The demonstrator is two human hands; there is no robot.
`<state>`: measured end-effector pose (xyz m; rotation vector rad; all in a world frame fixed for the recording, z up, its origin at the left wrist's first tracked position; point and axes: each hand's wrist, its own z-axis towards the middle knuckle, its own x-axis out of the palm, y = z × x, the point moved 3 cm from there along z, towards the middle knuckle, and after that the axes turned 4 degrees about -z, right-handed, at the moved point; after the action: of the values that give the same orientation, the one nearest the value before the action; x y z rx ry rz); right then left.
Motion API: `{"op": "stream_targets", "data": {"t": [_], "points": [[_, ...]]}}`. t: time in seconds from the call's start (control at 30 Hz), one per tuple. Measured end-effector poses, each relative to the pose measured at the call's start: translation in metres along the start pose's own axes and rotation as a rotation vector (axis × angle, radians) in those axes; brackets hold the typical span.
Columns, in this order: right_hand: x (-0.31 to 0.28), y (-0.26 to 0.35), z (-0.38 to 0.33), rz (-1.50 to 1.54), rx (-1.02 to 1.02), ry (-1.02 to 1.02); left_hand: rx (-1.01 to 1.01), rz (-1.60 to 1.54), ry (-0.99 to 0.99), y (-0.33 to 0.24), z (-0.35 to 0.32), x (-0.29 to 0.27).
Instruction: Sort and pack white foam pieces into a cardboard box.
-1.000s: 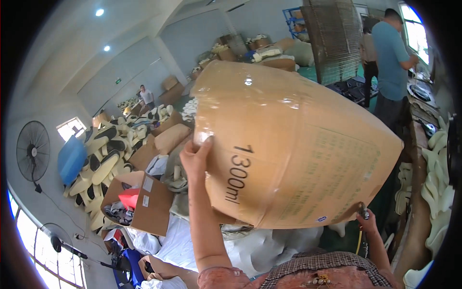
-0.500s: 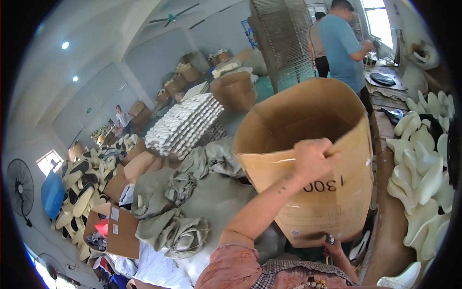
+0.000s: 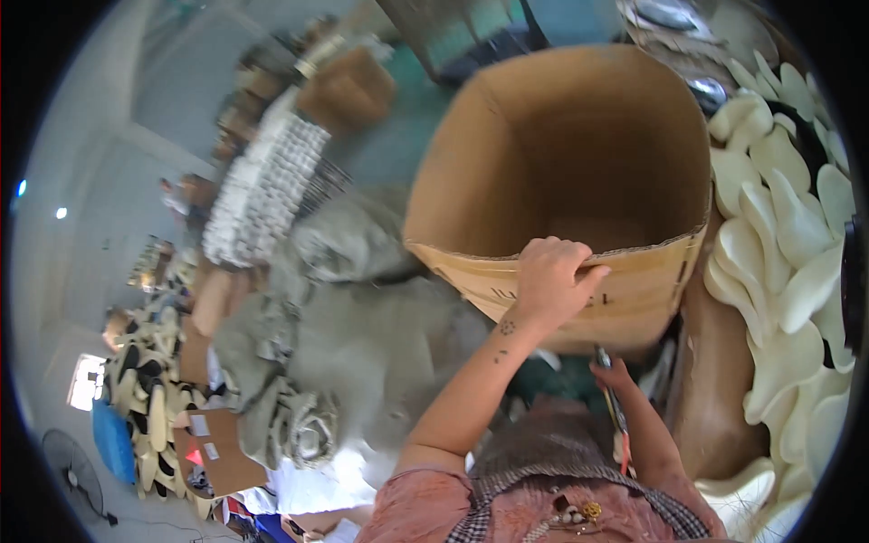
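A large open cardboard box (image 3: 543, 321) stands in front of me, its mouth turned up toward me and its inner walls in shade. My left hand (image 3: 554, 282) is closed over the near rim, fingers inside the edge and thumb lying along it. Lower and to the right, my right hand (image 3: 617, 373) is closed round a slim tool (image 3: 619, 421) with a metallic end and an orange-red part; its exact kind does not show. That hand is just below the box's near side, apart from the rim.
To the right, a bench (image 3: 720, 398) carries many cream curved moulded pieces (image 3: 769, 271). Grey-green cloth (image 3: 362, 335) is heaped on the left. Beyond it are a stack of white pieces (image 3: 262, 181), a brown box (image 3: 348, 86) and a smaller open box (image 3: 222, 443).
My view has tilted down and shows more of the box's inside. The box appears tipped toward me, with my left hand still gripping its rim. The tool in my right hand shows more fully.
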<state>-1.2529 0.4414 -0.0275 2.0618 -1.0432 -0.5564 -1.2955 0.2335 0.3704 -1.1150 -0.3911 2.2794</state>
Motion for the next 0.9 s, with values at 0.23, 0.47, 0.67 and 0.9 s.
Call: {"op": "stream_targets", "data": {"t": [0.23,0.47,0.67,0.9], "points": [[-0.031,0.014,0.043,-0.448,-0.105,-0.338,-0.09,-0.153,0.008,0.056,-0.105,0.096],[-0.04,-0.012,0.041,-0.333,0.067,-0.442,-0.493,-0.429,-0.295,0.164,-0.273,0.116],[-0.042,-0.108,0.051,-0.314,0.04,-0.377,-1.692,-0.113,-0.042,0.371,-0.573,0.248],[-0.035,-0.208,0.074,-0.628,0.149,-0.31,-1.78,-0.356,-0.06,0.503,-0.642,0.384]]}}
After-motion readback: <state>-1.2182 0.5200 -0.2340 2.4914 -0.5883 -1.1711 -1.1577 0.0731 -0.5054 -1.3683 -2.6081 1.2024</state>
